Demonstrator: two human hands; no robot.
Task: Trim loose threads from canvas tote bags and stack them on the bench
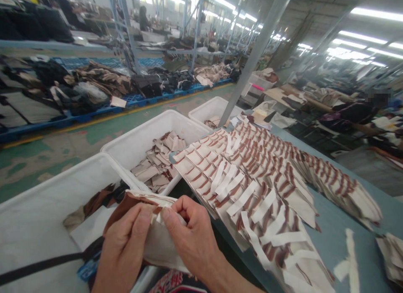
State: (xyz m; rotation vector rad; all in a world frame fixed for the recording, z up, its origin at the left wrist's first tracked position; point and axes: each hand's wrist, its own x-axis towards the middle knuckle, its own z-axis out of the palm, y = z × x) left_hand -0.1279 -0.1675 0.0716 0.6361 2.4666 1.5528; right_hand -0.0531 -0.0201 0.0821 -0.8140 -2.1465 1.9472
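Observation:
Both hands pinch one sewn fabric piece (pixel 160 247), cream on the near face with a brown side showing at the left. My left hand (pixel 126 238) grips its upper edge with thumb and fingers together. Close beside it, my right hand (pixel 192 230) pinches the same edge, where a bit of white material shows between the thumbs. Right of the hands, rows of overlapping cream pieces with brown edges (pixel 201 158) cover much of the blue-grey table (pixel 333 209). Several white strips (pixel 242 198) lie across those rows.
A white bin (pixel 63 179) stands at the left, holding dark and brown fabric. Behind it, another white bin (pixel 170 121) contains many cream pieces. A grey metal post (pixel 248 66) rises near the table's far end. Fabric bundles (pixel 100 79) lie on blue pallets across the aisle.

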